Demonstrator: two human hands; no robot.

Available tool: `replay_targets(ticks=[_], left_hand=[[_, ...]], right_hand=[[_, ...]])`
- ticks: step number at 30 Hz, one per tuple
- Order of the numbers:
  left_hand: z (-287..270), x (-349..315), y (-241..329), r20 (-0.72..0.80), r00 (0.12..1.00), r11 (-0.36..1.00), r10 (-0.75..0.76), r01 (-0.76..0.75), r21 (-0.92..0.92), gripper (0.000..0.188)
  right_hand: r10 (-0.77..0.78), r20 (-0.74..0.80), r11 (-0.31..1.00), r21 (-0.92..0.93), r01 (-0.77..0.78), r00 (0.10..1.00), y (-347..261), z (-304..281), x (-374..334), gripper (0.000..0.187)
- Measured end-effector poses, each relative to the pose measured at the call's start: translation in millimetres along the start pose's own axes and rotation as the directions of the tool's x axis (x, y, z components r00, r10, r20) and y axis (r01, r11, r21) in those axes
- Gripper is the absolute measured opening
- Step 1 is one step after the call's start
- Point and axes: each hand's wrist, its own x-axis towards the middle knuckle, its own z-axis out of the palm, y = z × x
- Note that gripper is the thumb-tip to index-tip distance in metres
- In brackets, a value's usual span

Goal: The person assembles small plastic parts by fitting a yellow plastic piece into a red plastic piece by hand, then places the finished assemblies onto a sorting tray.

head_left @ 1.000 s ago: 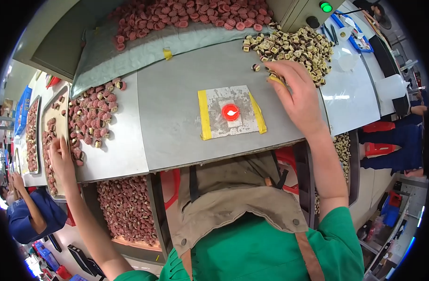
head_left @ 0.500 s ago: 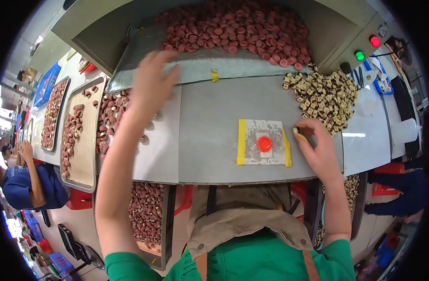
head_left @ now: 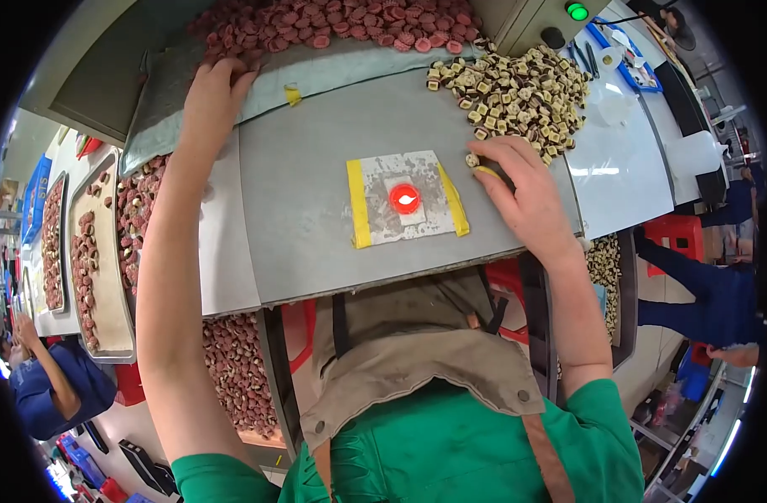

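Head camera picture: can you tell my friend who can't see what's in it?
A person's left hand is at a pile of pink ridged pieces; the right hand pinches a small pale piece. A red circle sits on a taped white square.

1. The scene is viewed by one wide fisheye camera on the person's head, from above the near side of the white square pad edged with yellow tape (head_left: 377, 180).
2. The view is faced steeply down and forward: the green fabric shirt (head_left: 450, 457) is seen nearest, below the pad; the grey-green box-like housing (head_left: 90, 54), above-left of it.
3. The left hand (head_left: 214, 105) and right hand (head_left: 527, 194) are framed left and right of the pad.
4. The pad is shown whole, its surroundings bent toward a black rim.
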Motion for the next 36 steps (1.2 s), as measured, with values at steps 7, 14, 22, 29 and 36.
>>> replay_targets(ticks=[7,14,22,29,36], left_hand=[[-24,-20,0,-0.052,0.999,0.999,0.015,-0.013,0.041,0.019],[-58,-87,115,0.263,0.893,0.278,-0.366,0.374,-0.885,0.03],[-49,-148,161,0.6,0.776,-0.549,-0.195,0.42,-0.723,0.036],[-42,-154,159,0.62,0.775,-0.641,-0.122,0.415,-0.645,0.039],[-48,-154,160,0.657,0.738,-0.643,-0.154,0.429,-0.634,0.039]], right_hand=[[-0.08,0.177,0.986,-0.129,0.104,0.981,-7,-7,11,0.017],[-0.111,0.212,0.992,0.074,0.098,0.971,-43,4,13,0.018],[-0.287,0.246,0.943,-0.096,0.318,0.926,-62,32,19,0.027],[-0.286,0.223,0.946,-0.089,0.312,0.932,-63,36,21,0.027],[-0.107,0.222,0.984,0.164,0.071,0.969,-61,36,15,0.02]])
